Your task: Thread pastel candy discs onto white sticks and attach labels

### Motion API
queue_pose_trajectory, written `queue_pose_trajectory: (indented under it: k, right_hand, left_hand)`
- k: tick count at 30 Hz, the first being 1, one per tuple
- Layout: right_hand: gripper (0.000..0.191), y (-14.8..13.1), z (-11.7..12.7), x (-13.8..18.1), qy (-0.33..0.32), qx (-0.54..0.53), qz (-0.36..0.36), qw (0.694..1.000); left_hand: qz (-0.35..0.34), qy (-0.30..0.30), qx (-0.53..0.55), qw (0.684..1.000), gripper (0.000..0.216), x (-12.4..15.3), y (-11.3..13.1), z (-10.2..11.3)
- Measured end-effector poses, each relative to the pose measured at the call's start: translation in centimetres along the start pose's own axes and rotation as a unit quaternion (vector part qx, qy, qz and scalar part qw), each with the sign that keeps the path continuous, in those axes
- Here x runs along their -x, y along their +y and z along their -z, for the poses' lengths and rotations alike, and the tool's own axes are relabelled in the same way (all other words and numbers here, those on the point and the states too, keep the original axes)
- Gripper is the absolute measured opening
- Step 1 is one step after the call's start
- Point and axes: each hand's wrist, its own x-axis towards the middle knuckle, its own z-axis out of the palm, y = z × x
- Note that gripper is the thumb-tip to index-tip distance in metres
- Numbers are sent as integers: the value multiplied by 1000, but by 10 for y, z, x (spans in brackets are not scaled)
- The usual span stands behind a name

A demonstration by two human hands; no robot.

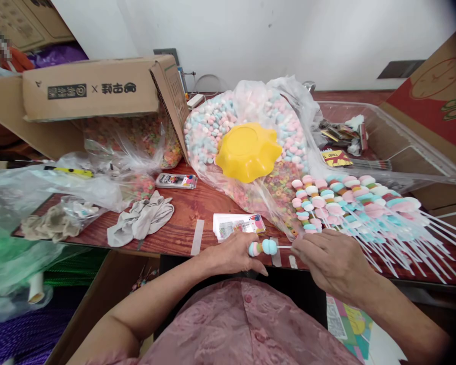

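Observation:
A marshmallow skewer point(269, 247) with pink and blue marshmallows and ring candies lies level between my hands, just off the table's front edge. My left hand point(233, 256) is closed around its candy end, which is partly hidden by the fingers. With curled fingers, my right hand point(332, 261) grips the white stick at the other end. Right beside that hand is a pile of finished-looking marshmallow skewers point(361, 203), their white sticks pointing toward the front right. A printed plastic packet point(238, 225) lies just behind my left hand.
A yellow wavy bowl point(249, 152) rests upside down on a clear bag of marshmallows point(213, 121) and candy rings. To the left are an open cardboard box point(95, 91), a grey cloth point(142, 218) and a small packet point(176, 181). A clear plastic bin point(414, 147) stands at the right.

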Motion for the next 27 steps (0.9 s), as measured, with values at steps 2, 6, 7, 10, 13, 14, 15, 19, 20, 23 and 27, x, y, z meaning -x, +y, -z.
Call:
queue_pose_trajectory:
  k: [2,6,7,10,13,14,15,19,20,23,27]
  right_hand:
    - [24,3,1,-1,4,16,-10,1000]
    - [21,8,2,2,-1,19,-20,1000]
    - [22,9,2,2,-9,8,-15,1000]
    - [25,11,4,3,-44,-43,-2,998]
    - [25,12,8,2,-82,-111,-1,990]
    - [25,12,10,2,-94,-135,1,986]
    - [26,13,11,1,-106,-156,3,982]
    - [28,14,13,2,-152,-173,-43,972]
    - [28,14,11,3,-164,-162,-69,971]
    - [31,12,5,4,-203,-129,-137,961]
    - [30,6,1,2,-235,-149,-164,946]
  left_hand:
    - [21,3,4,1000,57,4,2,0]
    - [-23,-27,52,998,88,9,2,2]
    - [-42,-38,68,996,92,9,2,2]
    - [-72,-69,96,990,94,5,-1,4]
    - [-73,-91,93,989,93,-2,-3,6]
    - [-68,-92,84,990,95,-4,-3,6]
    - [-62,-91,72,991,98,-5,-4,7]
    - [-46,-94,18,994,106,-7,1,10]
    - [-45,-98,4,994,107,-7,3,11]
    - [-32,-116,-33,992,105,-7,11,12]
    - [-15,-132,-86,987,104,-10,18,13]
